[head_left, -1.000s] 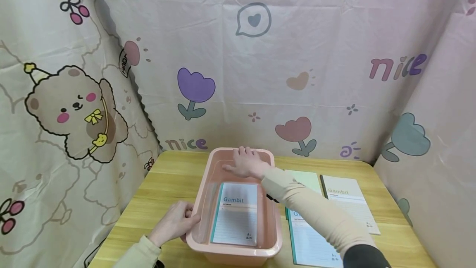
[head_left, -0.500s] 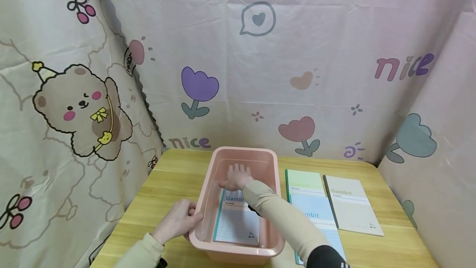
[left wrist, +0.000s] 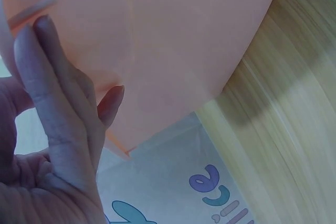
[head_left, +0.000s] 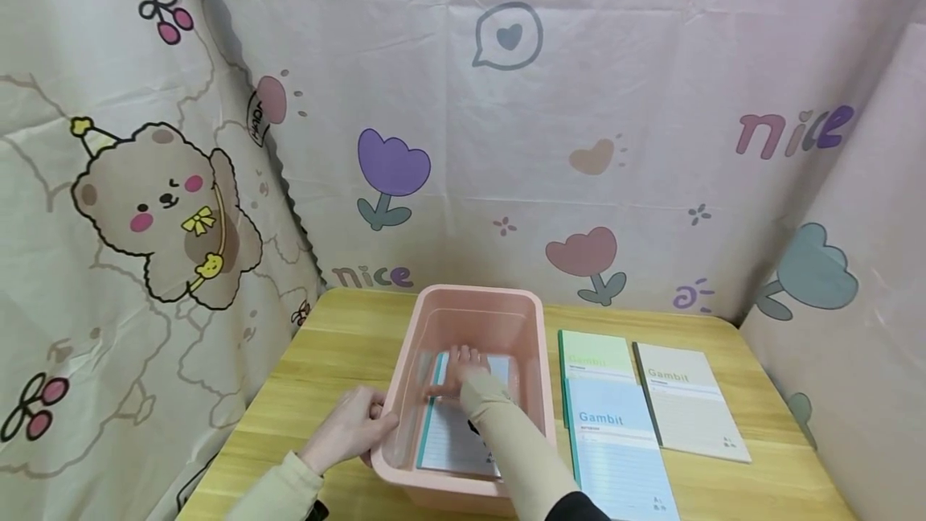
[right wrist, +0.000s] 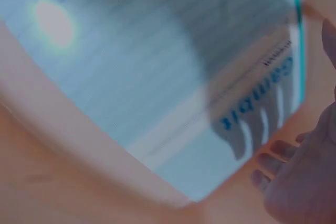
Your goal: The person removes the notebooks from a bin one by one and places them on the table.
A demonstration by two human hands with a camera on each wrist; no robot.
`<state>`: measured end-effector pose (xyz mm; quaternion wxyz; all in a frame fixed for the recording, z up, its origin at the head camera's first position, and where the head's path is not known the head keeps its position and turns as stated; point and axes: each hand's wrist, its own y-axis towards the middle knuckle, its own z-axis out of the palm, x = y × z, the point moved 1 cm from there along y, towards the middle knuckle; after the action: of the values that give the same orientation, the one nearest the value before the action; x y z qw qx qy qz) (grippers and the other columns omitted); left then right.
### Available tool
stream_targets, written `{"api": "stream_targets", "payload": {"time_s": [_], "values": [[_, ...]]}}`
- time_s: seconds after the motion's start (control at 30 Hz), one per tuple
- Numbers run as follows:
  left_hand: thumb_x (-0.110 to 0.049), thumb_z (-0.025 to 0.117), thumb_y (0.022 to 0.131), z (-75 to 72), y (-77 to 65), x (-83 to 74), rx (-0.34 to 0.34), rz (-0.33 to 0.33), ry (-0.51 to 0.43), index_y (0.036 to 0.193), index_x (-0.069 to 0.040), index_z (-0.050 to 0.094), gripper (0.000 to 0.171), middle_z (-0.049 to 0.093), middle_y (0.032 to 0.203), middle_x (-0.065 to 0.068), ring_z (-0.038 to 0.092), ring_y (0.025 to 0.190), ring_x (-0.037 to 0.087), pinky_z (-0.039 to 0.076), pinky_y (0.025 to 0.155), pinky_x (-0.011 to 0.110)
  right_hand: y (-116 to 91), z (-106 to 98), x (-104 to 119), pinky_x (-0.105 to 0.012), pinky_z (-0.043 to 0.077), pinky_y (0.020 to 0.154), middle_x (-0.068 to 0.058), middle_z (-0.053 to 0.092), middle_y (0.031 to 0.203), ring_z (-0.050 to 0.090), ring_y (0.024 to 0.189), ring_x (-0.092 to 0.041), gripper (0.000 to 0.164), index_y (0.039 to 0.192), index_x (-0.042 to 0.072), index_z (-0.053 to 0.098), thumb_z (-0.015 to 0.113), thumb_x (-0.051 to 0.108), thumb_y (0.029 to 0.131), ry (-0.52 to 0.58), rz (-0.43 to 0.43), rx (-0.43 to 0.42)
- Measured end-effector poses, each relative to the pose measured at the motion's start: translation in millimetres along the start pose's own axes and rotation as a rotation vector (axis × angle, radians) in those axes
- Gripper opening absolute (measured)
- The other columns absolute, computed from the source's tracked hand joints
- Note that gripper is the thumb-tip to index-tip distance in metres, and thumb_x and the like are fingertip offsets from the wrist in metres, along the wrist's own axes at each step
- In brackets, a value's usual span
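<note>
A pink plastic bin (head_left: 481,324) stands on the table, and a light blue "Gambit" notebook (head_left: 444,445) with a teal spine lies inside it. My left hand (head_left: 353,427) holds the bin's left rim between thumb and fingers; in the left wrist view its fingers (left wrist: 58,98) lie along the bin's outer wall. Inside the bin, my right hand (head_left: 461,372) reaches over the notebook's upper part with fingers spread. The right wrist view has the same hand (right wrist: 307,169) beside the notebook's top edge, its shadow falling on the cover.
Right of the bin, a second blue notebook (head_left: 622,457) overlaps a green notebook (head_left: 596,350). A cream notebook (head_left: 694,404) with a dark spine lies beside them. Patterned cloth (head_left: 499,143) hangs behind the wooden table (head_left: 354,328) and at both sides.
My right hand has come from the bin's far rim down into the bin, toward me over the notebook. The left hand keeps its hold on the rim. The view has shifted slightly.
</note>
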<state>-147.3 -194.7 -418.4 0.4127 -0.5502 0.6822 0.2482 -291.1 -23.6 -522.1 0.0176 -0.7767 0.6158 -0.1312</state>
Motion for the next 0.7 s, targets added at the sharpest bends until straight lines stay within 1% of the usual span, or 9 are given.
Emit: {"api": "stream_targets", "payload": {"time_s": [0.07,0.1,0.23,0.33,0.53,0.6,0.7], "values": [[-0.008,0.058,0.087,-0.1,0.3,-0.5,0.004,-0.002,-0.002,0.107,0.016,0.064,0.032,0.07,0.068,0.007,0.066,0.05,0.013,0.06,0.042,0.034,3.8,10.5,-1.6,-0.043,0.041,0.118,-0.014,0.052,0.138,0.05,0.133,-0.031,0.106,0.143,0.008,0.041,0.073,0.076,0.069,0.005,0.013,0.003],[-0.007,0.057,0.087,0.0,0.3,-0.4,0.005,-0.001,-0.004,0.107,0.016,0.065,0.032,0.07,0.069,0.007,0.066,0.05,0.012,0.06,0.042,0.034,2.6,11.6,-1.0,-0.043,0.041,0.118,-0.014,0.052,0.136,0.05,0.132,-0.031,0.109,0.142,0.007,0.041,0.074,0.078,0.066,0.012,0.018,0.007],[-0.007,0.057,0.087,0.0,-0.6,-0.6,0.001,0.006,-0.006,0.104,0.015,0.065,0.03,0.07,0.067,0.007,0.065,0.048,0.011,0.06,0.041,0.034,2.2,20.2,-1.7,-0.042,0.039,0.121,-0.014,0.05,0.142,0.048,0.134,-0.031,0.117,0.146,0.005,0.039,0.074,0.081,0.063,0.016,0.026,-0.019],[-0.007,0.057,0.086,0.2,-1.2,-0.8,-0.004,0.006,0.001,0.103,0.015,0.065,0.029,0.069,0.066,0.006,0.064,0.048,0.011,0.059,0.04,0.033,-1.1,20.4,-1.3,-0.041,0.036,0.124,-0.013,0.046,0.15,0.045,0.139,-0.03,0.121,0.149,0.005,0.037,0.073,0.082,0.063,-0.024,0.015,-0.046],[-0.008,0.057,0.087,1.7,-0.6,0.6,0.002,0.001,-0.003,0.103,0.013,0.066,0.028,0.07,0.067,0.006,0.065,0.049,0.011,0.06,0.041,0.033,-5.5,15.1,0.3,-0.038,0.039,0.121,-0.011,0.047,0.14,0.046,0.132,-0.026,0.124,0.147,0.002,0.043,0.071,0.085,0.059,-0.149,-0.006,-0.068],[-0.008,0.057,0.087,1.7,-0.9,1.2,0.004,0.007,-0.005,0.101,0.012,0.067,0.026,0.07,0.066,0.006,0.065,0.048,0.01,0.059,0.041,0.033,-4.5,14.9,0.1,-0.038,0.041,0.119,-0.011,0.048,0.137,0.046,0.131,-0.025,0.125,0.146,0.002,0.045,0.071,0.086,0.057,-0.161,-0.006,-0.071],[-0.008,0.057,0.087,1.3,-0.7,0.8,0.003,0.013,0.001,0.1,0.01,0.068,0.025,0.07,0.066,0.006,0.064,0.048,0.009,0.059,0.04,0.033,0.8,18.3,-1.4,-0.038,0.042,0.118,-0.011,0.047,0.138,0.046,0.132,-0.026,0.126,0.144,0.003,0.046,0.075,0.085,0.054,-0.126,0.002,-0.09]]}}
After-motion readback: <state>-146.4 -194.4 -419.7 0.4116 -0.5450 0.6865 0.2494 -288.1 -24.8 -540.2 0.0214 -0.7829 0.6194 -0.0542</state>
